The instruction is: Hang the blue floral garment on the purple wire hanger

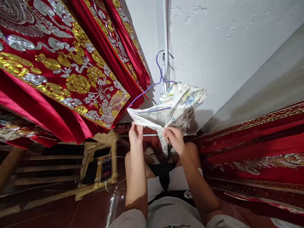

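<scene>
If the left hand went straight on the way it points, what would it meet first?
The left hand would first meet the garment, whose edge its fingertips seem to touch; depth beyond is unclear.

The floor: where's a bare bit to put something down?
Bare tiled floor shows between the bamboo bench and the left forearm. It's crowded on the bench end, where phone-like devices lie, and below the floral garment, near a pale shoe.

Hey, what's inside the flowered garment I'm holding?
A purple hanger: its lower bar shows in the opening of the garment, while its right end is covered. Anything deeper inside is hidden.
</scene>
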`<control>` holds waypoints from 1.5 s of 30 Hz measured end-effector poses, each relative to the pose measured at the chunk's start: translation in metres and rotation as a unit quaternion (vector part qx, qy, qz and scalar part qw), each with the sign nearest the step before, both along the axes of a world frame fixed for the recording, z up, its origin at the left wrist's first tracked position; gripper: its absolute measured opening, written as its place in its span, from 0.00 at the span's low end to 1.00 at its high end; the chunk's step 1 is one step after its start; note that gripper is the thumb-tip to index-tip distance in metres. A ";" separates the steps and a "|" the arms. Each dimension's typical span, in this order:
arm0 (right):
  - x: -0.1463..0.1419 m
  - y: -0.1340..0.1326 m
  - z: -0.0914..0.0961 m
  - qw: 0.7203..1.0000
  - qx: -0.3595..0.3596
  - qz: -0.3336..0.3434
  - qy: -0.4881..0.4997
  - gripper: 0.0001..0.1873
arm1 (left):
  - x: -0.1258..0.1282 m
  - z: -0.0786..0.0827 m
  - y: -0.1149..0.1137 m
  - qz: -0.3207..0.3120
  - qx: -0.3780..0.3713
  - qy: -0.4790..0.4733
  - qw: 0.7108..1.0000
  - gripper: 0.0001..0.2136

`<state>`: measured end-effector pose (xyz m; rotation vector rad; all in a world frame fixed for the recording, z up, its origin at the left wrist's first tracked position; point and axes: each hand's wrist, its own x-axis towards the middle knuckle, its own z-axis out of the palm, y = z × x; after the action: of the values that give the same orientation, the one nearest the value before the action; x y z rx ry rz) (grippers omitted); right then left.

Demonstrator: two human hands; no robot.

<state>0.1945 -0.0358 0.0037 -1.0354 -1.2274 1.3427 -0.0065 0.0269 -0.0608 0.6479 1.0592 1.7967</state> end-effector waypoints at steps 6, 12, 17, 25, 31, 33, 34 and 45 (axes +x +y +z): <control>0.043 -0.011 -0.021 0.997 -0.031 -0.068 -0.022 0.16 | 0.048 -0.010 -0.019 -0.070 -0.027 0.096 0.993 0.13; 0.081 -0.017 -0.031 0.974 -0.095 0.043 -0.199 0.16 | 0.076 0.043 -0.039 -0.137 0.077 0.237 0.959 0.18; 0.071 -0.006 -0.023 0.995 -0.055 -0.022 -0.075 0.27 | 0.101 0.083 -0.076 -0.284 0.159 0.308 0.894 0.16; 0.012 0.005 0.014 0.969 -0.180 0.109 0.132 0.32 | 0.075 0.100 -0.073 -0.256 0.247 0.447 0.821 0.08; 0.018 0.016 0.036 0.923 -0.218 0.303 0.089 0.20 | 0.037 0.079 -0.061 -0.347 0.169 0.352 0.853 0.28; 0.032 0.023 0.050 0.909 -0.198 0.366 0.018 0.17 | 0.026 0.068 -0.062 -0.438 0.126 0.368 0.811 0.23; 0.040 0.026 0.057 0.910 -0.169 0.378 -0.021 0.16 | 0.021 0.063 -0.064 -0.472 0.102 0.382 0.788 0.22; 0.052 0.109 0.045 0.952 0.159 -0.089 -0.247 0.26 | -0.047 0.097 -0.068 -0.279 0.038 0.662 0.694 0.22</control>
<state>0.2468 0.0729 0.0489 -1.2515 -1.6108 0.7290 -0.0531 -0.0409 0.0362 2.2134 1.3836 0.6071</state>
